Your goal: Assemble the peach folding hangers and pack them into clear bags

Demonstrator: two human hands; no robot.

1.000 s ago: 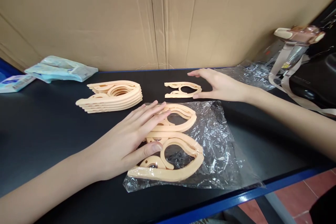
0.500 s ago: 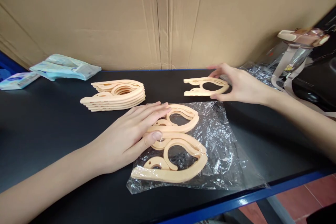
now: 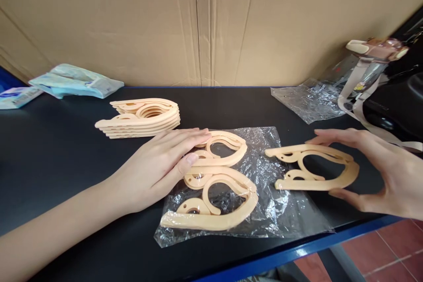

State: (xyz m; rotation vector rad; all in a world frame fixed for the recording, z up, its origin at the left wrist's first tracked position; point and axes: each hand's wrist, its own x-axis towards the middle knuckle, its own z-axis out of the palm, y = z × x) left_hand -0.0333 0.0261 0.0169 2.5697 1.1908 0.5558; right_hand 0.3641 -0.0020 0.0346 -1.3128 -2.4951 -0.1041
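Note:
My left hand [image 3: 161, 165] lies flat, fingers stretched out, on the left side of a clear plastic bag [image 3: 280, 211] that holds two peach folding hangers [image 3: 228, 205]. My right hand [image 3: 380, 172] grips a single peach hanger [image 3: 333, 180] by its rounded end, thumb below and fingers above, and holds it just over the bag's right edge. A stack of several more peach hangers [image 3: 142, 119] rests on the black table [image 3: 49, 154] behind my left hand.
A cardboard wall stands along the table's back. Light blue packets [image 3: 76, 81] lie at the back left. Crumpled clear plastic [image 3: 307, 101] and a bottle with a strap [image 3: 370, 66] sit at the back right. The table's blue front edge [image 3: 330, 242] runs near the bag.
My right hand picked up the lone hanger from behind the bag and carried it toward me, to the bag's right edge. My left hand stayed flat on the bag.

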